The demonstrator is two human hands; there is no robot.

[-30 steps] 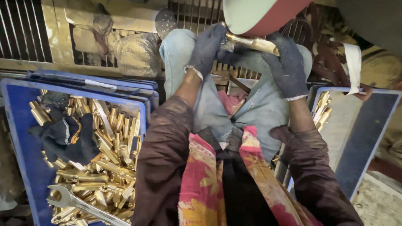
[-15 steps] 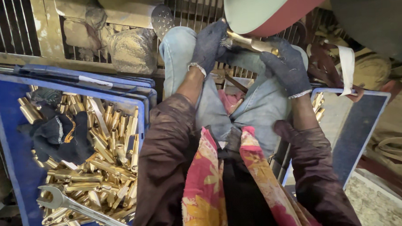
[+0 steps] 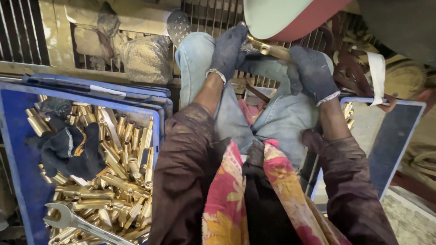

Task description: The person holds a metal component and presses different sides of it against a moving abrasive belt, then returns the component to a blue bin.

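Brass is what I work here: a long brass part held up against the rim of the big red-edged wheel above my knees. To do this well, I judge I should keep the part steady with both hands, press it lightly and evenly, and keep my glove cloth off the rim. My left hand, in a dark glove, has its grip clenched around the near end of the part, fingers wrapped over the top. My right hand, also gloved, is closed on the other end, just under the wheel; how tightly it pinches I cannot tell, since the glove hides the fingertips. The part lies between both hands, tilted, its middle showing bright yellow, touching or almost touching the wheel; which of the two I cannot tell. To my left sits a blue crate heaped with more brass pieces, a dark rag lying on them and a spanner across the near corner. At my right stands another blue tray with a few pieces at its far edge.
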